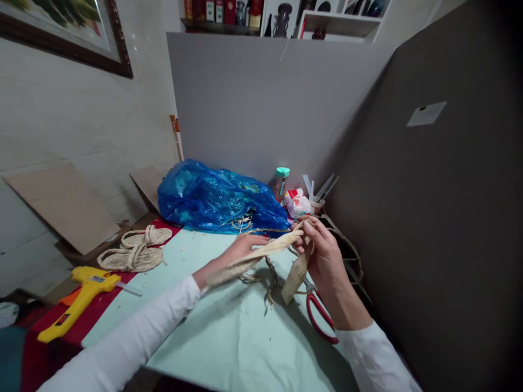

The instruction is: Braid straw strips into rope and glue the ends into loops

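My right hand [324, 253] is closed, thumb and fingers pinching a pale dried husk strip [261, 253]. One long end reaches left across my left wrist; a wider brown piece [295, 277] hangs below the fingers. My left hand [241, 247] lies behind the strip, low over the table, one finger pointing right; its other fingers are mostly hidden, so its grip cannot be made out. Red-handled scissors [321, 318] lie under my right wrist. Dark dry scraps [269, 272] lie between the hands. A thin twisted cord [265, 231] runs behind the strip.
A blue plastic bag [216, 196] fills the table's back. On the left are two braided woven slippers [137, 253] and a yellow glue gun [84, 296]. A green-lidded jar [281, 182] and a cup of glue sticks [317, 202] stand back right. Grey panels [261, 103] border the table.
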Motion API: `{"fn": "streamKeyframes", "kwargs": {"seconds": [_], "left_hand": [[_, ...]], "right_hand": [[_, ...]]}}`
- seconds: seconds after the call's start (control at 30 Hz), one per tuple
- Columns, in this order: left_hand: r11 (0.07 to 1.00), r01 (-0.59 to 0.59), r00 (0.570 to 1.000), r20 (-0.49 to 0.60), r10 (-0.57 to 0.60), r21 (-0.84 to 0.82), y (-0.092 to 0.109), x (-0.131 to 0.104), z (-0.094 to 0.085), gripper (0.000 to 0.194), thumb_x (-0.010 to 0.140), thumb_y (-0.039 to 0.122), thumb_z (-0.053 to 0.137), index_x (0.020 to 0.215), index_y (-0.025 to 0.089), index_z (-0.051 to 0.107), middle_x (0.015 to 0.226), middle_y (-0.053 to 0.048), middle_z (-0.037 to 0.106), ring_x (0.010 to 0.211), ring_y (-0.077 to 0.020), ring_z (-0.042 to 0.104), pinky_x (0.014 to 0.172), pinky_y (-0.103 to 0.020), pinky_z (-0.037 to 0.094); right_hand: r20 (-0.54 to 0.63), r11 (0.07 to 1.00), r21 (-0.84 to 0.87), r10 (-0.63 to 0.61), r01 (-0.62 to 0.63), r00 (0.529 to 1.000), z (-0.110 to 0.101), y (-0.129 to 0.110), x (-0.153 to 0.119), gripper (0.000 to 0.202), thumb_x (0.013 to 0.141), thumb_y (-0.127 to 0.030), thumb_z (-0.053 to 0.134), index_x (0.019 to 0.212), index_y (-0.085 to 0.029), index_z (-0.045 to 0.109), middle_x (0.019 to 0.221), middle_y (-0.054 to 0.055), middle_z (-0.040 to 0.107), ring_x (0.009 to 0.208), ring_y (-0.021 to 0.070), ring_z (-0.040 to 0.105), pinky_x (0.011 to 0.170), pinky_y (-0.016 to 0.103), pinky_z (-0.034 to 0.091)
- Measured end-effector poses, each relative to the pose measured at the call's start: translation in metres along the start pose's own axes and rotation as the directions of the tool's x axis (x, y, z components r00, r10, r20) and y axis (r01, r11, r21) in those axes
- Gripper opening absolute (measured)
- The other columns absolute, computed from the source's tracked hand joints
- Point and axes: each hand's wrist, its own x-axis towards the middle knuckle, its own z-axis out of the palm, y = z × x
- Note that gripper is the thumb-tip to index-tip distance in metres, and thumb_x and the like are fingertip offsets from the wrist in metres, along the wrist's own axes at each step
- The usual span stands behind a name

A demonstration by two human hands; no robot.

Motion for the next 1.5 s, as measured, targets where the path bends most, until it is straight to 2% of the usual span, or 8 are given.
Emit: {"fn": "streamKeyframes", "kwargs": {"seconds": [0.2, 0.43, 0.6, 0.77, 0.87, 1.13, 1.4, 1.5], "left_hand": [[0.855, 0.220, 0.973, 0.042, -0.227, -0.470, 0.020, -0.037, -0.031, 0.048, 0.085, 0.054, 0.056, 0.103, 0.011, 0.069, 0.092, -0.014, 0.071, 0.076, -0.0198, 0.067, 0.066, -0.030, 0.052], [0.676, 0.292, 0.942, 0.084, -0.323, -0.677, 0.019, -0.045, -0.006, 0.028, 0.074, 0.034, 0.075, 0.085, 0.013, 0.060, 0.077, -0.003, 0.062, 0.062, -0.0101, 0.056, 0.060, -0.023, 0.043], [0.701, 0.284, 0.926, -0.002, -0.377, -0.654, 0.025, -0.046, -0.001, 0.030, 0.067, 0.026, 0.081, 0.083, 0.015, 0.058, 0.075, 0.001, 0.059, 0.063, -0.0089, 0.052, 0.058, -0.020, 0.037], [0.570, 0.316, 0.923, 0.106, -0.371, -0.759, 0.027, -0.045, 0.001, 0.030, 0.074, 0.032, 0.078, 0.091, 0.015, 0.060, 0.068, 0.003, 0.055, 0.055, -0.0069, 0.049, 0.051, -0.019, 0.036], [0.500, 0.347, 0.914, 0.166, -0.370, -0.794, 0.025, -0.043, 0.001, 0.029, 0.081, 0.041, 0.070, 0.084, 0.013, 0.060, 0.058, 0.004, 0.049, 0.043, -0.0044, 0.037, 0.040, -0.017, 0.027], [0.341, 0.481, 0.860, 0.359, -0.363, -0.808, 0.033, -0.048, 0.002, 0.021, 0.083, 0.032, 0.066, 0.084, 0.011, 0.064, 0.063, 0.000, 0.055, 0.044, -0.0075, 0.051, 0.038, -0.017, 0.039], [0.576, 0.477, 0.875, 0.302, -0.378, -0.664, 0.036, -0.049, 0.008, 0.022, 0.092, 0.037, 0.055, 0.083, 0.018, 0.049, 0.062, 0.006, 0.044, 0.041, -0.0009, 0.026, 0.037, -0.013, 0.015], [0.734, 0.454, 0.890, 0.223, -0.397, -0.504, 0.038, -0.048, 0.003, 0.027, 0.094, 0.041, 0.050, 0.080, 0.020, 0.042, 0.060, 0.008, 0.035, 0.045, -0.0033, 0.023, 0.040, -0.014, 0.016]], "right_hand": [[0.295, 0.972, -0.225, 0.134, -0.067, 0.946, 0.022, 0.028, -0.013, 0.021, 0.085, -0.037, 0.066, 0.097, -0.021, 0.061, 0.074, -0.001, 0.061, 0.052, 0.0077, 0.047, 0.044, 0.018, 0.033], [0.236, 0.963, -0.251, 0.157, -0.096, 0.959, 0.003, 0.065, -0.018, 0.029, 0.084, -0.037, 0.068, 0.108, -0.023, 0.059, 0.090, 0.000, 0.062, 0.067, 0.0114, 0.056, 0.063, 0.025, 0.046], [0.160, 0.963, -0.196, 0.218, -0.185, 0.963, -0.003, 0.071, -0.019, 0.023, 0.084, -0.040, 0.068, 0.090, -0.020, 0.059, 0.070, -0.003, 0.053, 0.058, 0.0099, 0.047, 0.052, 0.021, 0.036], [0.195, 0.944, -0.244, 0.270, -0.220, 0.943, 0.004, 0.063, -0.023, 0.025, 0.085, -0.043, 0.066, 0.086, -0.020, 0.058, 0.063, -0.007, 0.041, 0.049, 0.0068, 0.032, 0.044, 0.020, 0.024], [0.254, 0.934, -0.314, 0.255, -0.169, 0.933, 0.005, 0.058, -0.024, 0.023, 0.091, -0.043, 0.059, 0.089, -0.019, 0.058, 0.070, -0.004, 0.050, 0.050, 0.0065, 0.033, 0.045, 0.021, 0.025], [0.330, 0.771, -0.613, 0.052, 0.172, 0.943, -0.004, 0.054, -0.020, 0.018, 0.099, -0.024, 0.043, 0.093, -0.019, 0.059, 0.077, -0.001, 0.058, 0.069, 0.0116, 0.052, 0.068, 0.023, 0.039], [0.331, 0.453, -0.799, -0.220, 0.396, 0.918, -0.012, 0.052, -0.017, 0.017, 0.093, -0.006, 0.043, 0.099, -0.017, 0.055, 0.088, 0.003, 0.065, 0.075, 0.0130, 0.060, 0.070, 0.022, 0.043], [0.430, 0.200, -0.843, -0.306, 0.499, 0.849, -0.016, 0.053, -0.015, 0.021, 0.094, -0.006, 0.040, 0.104, -0.014, 0.056, 0.090, 0.008, 0.066, 0.079, 0.0167, 0.063, 0.069, 0.025, 0.045]]}}
